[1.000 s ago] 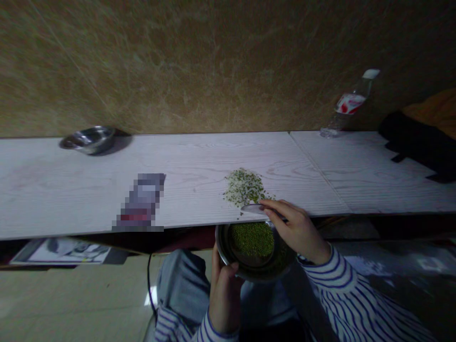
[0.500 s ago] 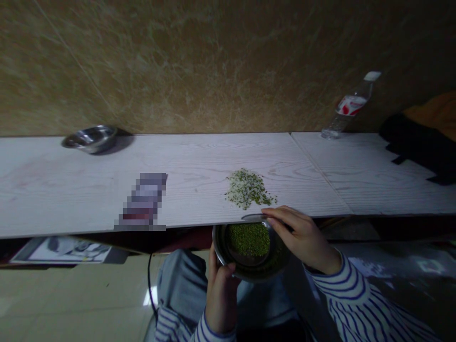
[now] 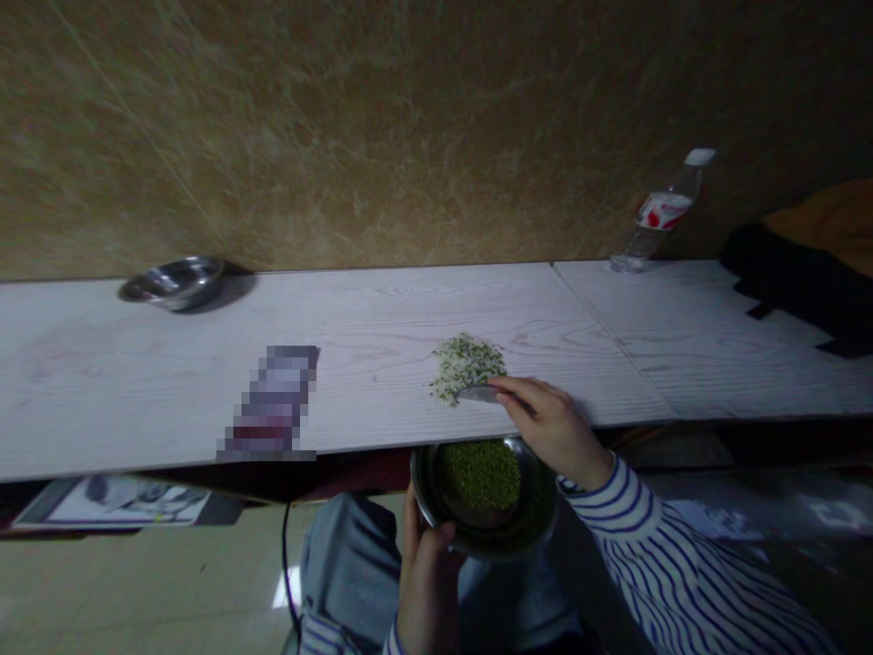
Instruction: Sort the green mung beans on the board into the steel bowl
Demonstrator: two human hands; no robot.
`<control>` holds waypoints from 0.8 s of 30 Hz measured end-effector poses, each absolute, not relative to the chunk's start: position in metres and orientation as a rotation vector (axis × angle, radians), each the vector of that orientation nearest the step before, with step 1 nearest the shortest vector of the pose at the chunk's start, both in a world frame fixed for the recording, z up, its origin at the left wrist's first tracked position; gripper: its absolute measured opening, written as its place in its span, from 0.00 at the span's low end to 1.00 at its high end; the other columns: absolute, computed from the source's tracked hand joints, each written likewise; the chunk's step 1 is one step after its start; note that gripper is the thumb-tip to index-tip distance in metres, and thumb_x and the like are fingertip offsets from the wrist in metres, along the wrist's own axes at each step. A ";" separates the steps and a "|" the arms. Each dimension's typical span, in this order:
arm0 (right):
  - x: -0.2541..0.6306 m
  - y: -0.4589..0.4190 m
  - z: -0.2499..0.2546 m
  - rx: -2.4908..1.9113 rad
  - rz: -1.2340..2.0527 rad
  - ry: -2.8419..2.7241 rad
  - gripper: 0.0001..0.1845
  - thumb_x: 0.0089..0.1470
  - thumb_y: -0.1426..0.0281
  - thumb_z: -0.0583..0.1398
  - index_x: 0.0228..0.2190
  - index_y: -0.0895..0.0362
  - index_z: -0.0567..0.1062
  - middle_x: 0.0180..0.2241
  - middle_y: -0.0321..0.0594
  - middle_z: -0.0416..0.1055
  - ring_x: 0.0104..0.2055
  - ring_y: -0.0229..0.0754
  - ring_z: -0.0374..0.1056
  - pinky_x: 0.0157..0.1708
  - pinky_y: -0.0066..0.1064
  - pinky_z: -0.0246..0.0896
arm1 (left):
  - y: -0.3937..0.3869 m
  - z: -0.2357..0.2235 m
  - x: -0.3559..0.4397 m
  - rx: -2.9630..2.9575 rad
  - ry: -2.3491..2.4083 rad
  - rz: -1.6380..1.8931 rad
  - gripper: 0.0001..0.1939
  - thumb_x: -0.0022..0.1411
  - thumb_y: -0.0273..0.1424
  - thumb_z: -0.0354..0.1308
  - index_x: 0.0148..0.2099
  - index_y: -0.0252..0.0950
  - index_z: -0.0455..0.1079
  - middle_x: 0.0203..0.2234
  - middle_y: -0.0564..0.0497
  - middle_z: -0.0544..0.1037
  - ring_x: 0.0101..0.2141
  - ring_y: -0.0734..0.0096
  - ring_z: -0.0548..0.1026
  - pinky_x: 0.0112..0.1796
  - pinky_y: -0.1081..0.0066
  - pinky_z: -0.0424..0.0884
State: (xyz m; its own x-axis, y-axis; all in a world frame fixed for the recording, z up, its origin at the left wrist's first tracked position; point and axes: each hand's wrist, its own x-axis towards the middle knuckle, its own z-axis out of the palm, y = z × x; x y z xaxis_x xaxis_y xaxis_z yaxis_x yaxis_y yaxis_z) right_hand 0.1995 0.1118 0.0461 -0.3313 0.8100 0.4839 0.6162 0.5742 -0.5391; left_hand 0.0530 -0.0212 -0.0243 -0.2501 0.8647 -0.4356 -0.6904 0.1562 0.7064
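Note:
My left hand (image 3: 429, 555) grips the left rim of a metal bowl (image 3: 546, 537), held just below the table's front edge. Green mung beans (image 3: 483, 473) lie in the bowl. My right hand (image 3: 556, 423) pinches a thin, greyish, flat scraper-like piece (image 3: 476, 393); its exact kind is unclear. This piece lies at the near edge of a spread pile of green beans mixed with white grains (image 3: 467, 359) on the white table (image 3: 368, 309). The fingertips of my right hand are close to the tabletop, above and beyond the bowl.
Toward the back left stands another metal bowl (image 3: 181, 284). A blurred-out flat item (image 3: 276, 400) lies left of the pile. A clear bottle with a white cap (image 3: 661, 214) stands by the wall, and dark cloth (image 3: 784, 282) lies at the right.
My right hand has moved forward and left with the flat piece, from above the bowl's far rim onto the near edge of the pile. My left hand still holds the bowl.

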 end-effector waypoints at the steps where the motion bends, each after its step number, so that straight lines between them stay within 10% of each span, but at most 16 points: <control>1: 0.198 0.116 0.046 -1.140 0.316 -2.062 0.14 0.59 0.73 0.54 0.45 0.53 0.75 0.41 0.40 0.78 0.43 0.41 0.73 0.46 0.37 0.69 | -0.021 -0.025 0.053 0.182 1.047 1.485 0.37 0.51 0.32 0.55 0.64 0.52 0.57 0.59 0.48 0.67 0.57 0.49 0.64 0.48 0.52 0.69; 24: 0.218 0.126 0.052 -1.233 0.165 -2.048 0.12 0.58 0.72 0.55 0.42 0.54 0.76 0.40 0.40 0.78 0.41 0.44 0.74 0.43 0.38 0.70 | -0.017 -0.028 0.058 0.144 0.967 1.434 0.38 0.48 0.32 0.58 0.63 0.51 0.59 0.59 0.48 0.67 0.58 0.45 0.63 0.48 0.50 0.69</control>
State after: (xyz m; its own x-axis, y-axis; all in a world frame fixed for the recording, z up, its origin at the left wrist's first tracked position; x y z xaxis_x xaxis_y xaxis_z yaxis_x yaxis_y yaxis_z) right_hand 0.2185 0.1256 0.0524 -0.2752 0.8098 0.5181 0.7162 0.5322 -0.4514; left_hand 0.0579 -0.0175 -0.0282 -0.1556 0.8688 -0.4700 -0.7613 0.1977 0.6175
